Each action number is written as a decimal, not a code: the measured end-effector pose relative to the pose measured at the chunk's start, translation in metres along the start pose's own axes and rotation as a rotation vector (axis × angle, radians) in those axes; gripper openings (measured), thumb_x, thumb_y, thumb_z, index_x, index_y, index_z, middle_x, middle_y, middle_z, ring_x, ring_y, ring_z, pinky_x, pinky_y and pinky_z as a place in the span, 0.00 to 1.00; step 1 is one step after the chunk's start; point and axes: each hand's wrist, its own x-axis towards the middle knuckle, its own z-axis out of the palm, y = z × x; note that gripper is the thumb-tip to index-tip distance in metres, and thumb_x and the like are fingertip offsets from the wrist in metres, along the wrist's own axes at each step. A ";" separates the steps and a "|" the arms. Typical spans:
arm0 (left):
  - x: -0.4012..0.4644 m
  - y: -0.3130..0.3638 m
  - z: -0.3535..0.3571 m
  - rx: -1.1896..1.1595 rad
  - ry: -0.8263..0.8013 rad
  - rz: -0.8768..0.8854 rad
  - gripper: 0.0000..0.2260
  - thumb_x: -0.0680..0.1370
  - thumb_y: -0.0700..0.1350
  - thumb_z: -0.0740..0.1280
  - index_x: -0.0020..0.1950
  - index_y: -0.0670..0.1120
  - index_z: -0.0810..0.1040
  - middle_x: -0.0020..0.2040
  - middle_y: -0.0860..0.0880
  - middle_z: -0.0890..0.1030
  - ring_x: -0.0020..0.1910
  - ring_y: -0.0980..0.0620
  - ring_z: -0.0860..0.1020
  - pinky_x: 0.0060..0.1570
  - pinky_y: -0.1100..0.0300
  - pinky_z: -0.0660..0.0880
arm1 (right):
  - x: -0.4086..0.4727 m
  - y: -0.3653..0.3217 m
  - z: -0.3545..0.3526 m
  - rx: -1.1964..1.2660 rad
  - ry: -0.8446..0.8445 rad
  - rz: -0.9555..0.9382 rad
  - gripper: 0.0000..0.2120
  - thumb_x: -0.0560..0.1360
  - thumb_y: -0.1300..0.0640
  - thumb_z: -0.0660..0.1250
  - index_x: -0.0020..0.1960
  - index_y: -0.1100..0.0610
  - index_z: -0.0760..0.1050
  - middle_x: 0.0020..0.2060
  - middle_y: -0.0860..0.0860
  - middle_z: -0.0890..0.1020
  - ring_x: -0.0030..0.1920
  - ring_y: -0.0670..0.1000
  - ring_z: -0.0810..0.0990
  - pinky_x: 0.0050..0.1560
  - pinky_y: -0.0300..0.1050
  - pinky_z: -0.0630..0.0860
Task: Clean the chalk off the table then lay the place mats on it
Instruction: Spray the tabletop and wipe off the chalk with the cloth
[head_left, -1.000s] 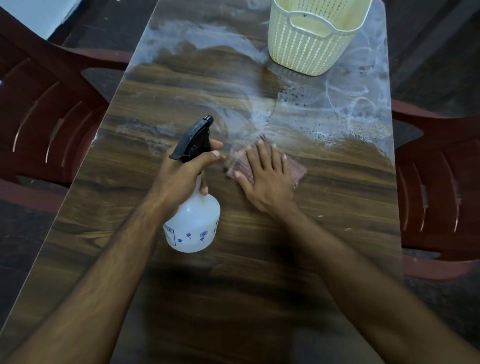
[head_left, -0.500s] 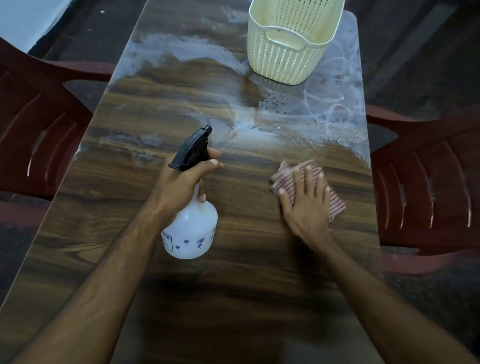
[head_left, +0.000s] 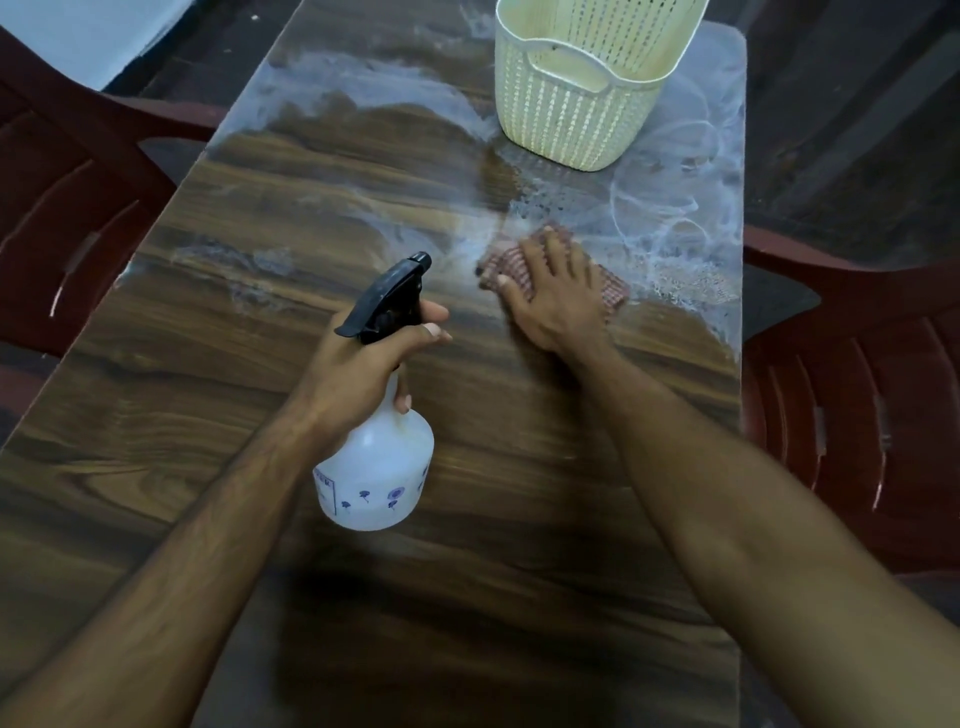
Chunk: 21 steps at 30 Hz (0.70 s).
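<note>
Our right hand (head_left: 558, 296) lies flat, fingers straight and spread, pressing a red-and-white checked cloth (head_left: 610, 291) onto the wood-grain table (head_left: 260, 415). The cloth sits on the right half of the tabletop, at the near edge of the chalk (head_left: 670, 228), and shows around the fingertips and past the right side of the hand.

Our left hand (head_left: 358, 371) grips the neck of a translucent white spray bottle (head_left: 376, 467). The fingers are curled round the neck just below the black trigger head (head_left: 387, 299), with the thumb extended beside it. The bottle stands near the table's middle, its nozzle pointing away from us toward the far end. Small blue flower prints mark the lower body of the bottle. We cannot tell whether its base rests on the table or is lifted just off it.

White chalk smears cover the far right corner of the table and run in a band across the far end to the left edge. Fainter streaks lie on the left side, level with the nozzle. The near half of the tabletop shows bare wood grain.

A cream perforated plastic basket (head_left: 576, 98) stands at the far end, on the chalked area, beyond the cloth and apart from it.

A dark red plastic chair (head_left: 67, 208) stands to the left of the table, and another dark red chair (head_left: 857, 389) to the right.
</note>
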 end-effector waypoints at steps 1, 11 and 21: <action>0.000 0.000 0.003 -0.006 0.005 -0.002 0.07 0.78 0.40 0.66 0.55 0.42 0.80 0.52 0.46 0.83 0.25 0.49 0.69 0.28 0.60 0.73 | -0.003 0.019 -0.004 0.018 0.029 0.056 0.33 0.80 0.32 0.46 0.80 0.46 0.49 0.81 0.52 0.47 0.80 0.58 0.45 0.77 0.61 0.40; 0.005 0.013 0.045 -0.034 0.014 0.023 0.08 0.79 0.39 0.65 0.56 0.40 0.80 0.47 0.44 0.84 0.25 0.43 0.71 0.32 0.62 0.75 | -0.130 0.043 0.012 -0.082 -0.045 0.008 0.34 0.80 0.33 0.40 0.81 0.47 0.39 0.79 0.51 0.37 0.78 0.56 0.33 0.76 0.58 0.33; 0.013 0.007 0.074 -0.028 0.036 0.065 0.09 0.79 0.41 0.65 0.57 0.41 0.79 0.31 0.55 0.82 0.42 0.25 0.75 0.42 0.58 0.78 | 0.014 0.034 -0.011 -0.027 -0.022 -0.127 0.32 0.80 0.33 0.44 0.80 0.46 0.50 0.81 0.51 0.47 0.80 0.56 0.43 0.77 0.60 0.39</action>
